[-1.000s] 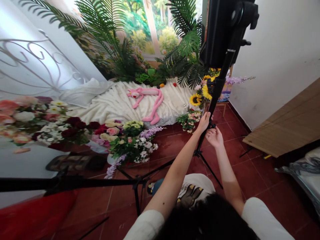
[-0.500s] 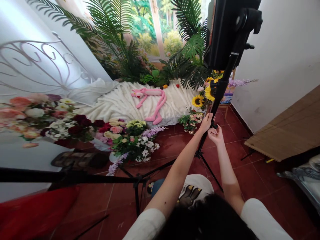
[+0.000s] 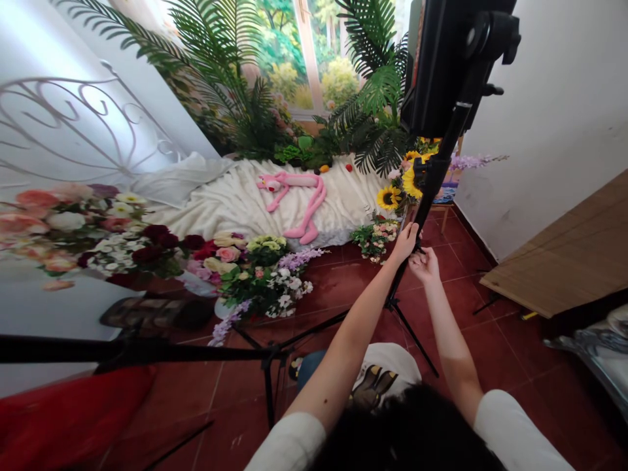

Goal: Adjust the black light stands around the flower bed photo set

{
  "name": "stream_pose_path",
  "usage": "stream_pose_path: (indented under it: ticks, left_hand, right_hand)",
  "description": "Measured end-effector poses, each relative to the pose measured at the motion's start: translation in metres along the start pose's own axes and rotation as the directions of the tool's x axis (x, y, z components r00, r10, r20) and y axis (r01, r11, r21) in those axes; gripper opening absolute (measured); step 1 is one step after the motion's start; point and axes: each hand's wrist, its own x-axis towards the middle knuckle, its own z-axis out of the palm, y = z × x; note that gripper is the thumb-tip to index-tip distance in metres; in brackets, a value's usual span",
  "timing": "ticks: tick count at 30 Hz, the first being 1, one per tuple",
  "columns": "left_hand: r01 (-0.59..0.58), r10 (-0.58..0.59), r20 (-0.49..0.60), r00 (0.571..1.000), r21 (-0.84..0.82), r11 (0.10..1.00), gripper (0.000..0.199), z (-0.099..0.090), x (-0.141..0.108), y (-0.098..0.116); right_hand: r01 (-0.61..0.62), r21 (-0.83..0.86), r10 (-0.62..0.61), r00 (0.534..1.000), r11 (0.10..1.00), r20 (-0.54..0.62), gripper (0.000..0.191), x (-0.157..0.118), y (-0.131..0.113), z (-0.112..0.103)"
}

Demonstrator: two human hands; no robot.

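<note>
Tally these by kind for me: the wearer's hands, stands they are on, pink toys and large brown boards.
Hands: 2 (left hand, right hand)
Stand: 1
Pink toy: 1
Brown board: 1
Total: 5

A long-limbed pink plush toy (image 3: 297, 180) lay on rumpled cream fabric (image 3: 226, 199), upper centre; a flat brown panel (image 3: 564, 245) stood at the right edge.

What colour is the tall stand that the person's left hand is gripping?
The stand is black, seen in the head view.
</note>
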Motion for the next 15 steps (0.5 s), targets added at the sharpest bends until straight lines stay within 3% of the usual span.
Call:
stream_pose_path:
  ticks: [4, 7, 9, 11, 13, 15]
  left_hand:
    - [-0.028, 0.028, 0.011, 1.0, -0.007, 1.0, 0.056, -0.001, 0.001, -0.003]
    - [-0.045, 0.044, 0.023, 0.999, 0.019, 0.999, 0.059, -0.001, 0.0, -0.003]
    - [-0.046, 0.045, 0.032, 0.998, 0.024, 0.999, 0.063, -0.002, 0.0, -0.003]
    - [-0.049, 0.048, 0.039, 0.998, 0.022, 0.999, 0.066, -0.002, 0.0, -0.003]
    - [-0.052, 0.051, 0.044, 0.998, 0.02, 0.998, 0.068, -0.002, 0.0, -0.004]
    - [-0.05, 0.049, 0.046, 0.998, 0.016, 0.999, 0.068, -0.002, 0.0, -0.004]
  right_hand:
    - [0.093, -0.272, -0.082, 0.995, 0.958, 0.054, 0.056, 0.002, -0.005, -0.011]
    - [0.175, -0.529, -0.135, 0.984, 0.83, 0.115, 0.052, 0.004, -0.017, -0.018]
    - [0.278, -0.718, -0.203, 0.96, 0.638, 0.192, 0.047, 0.006, -0.028, -0.021]
    - [0.408, -0.845, -0.261, 0.907, 0.346, 0.331, 0.041, 0.006, -0.038, -0.021]
    - [0.492, -0.87, -0.24, 0.847, 0.019, 0.474, 0.035, 0.004, -0.046, -0.017]
    - [0.519, -0.822, -0.159, 0.814, -0.234, 0.559, 0.026, 0.0, -0.052, -0.009]
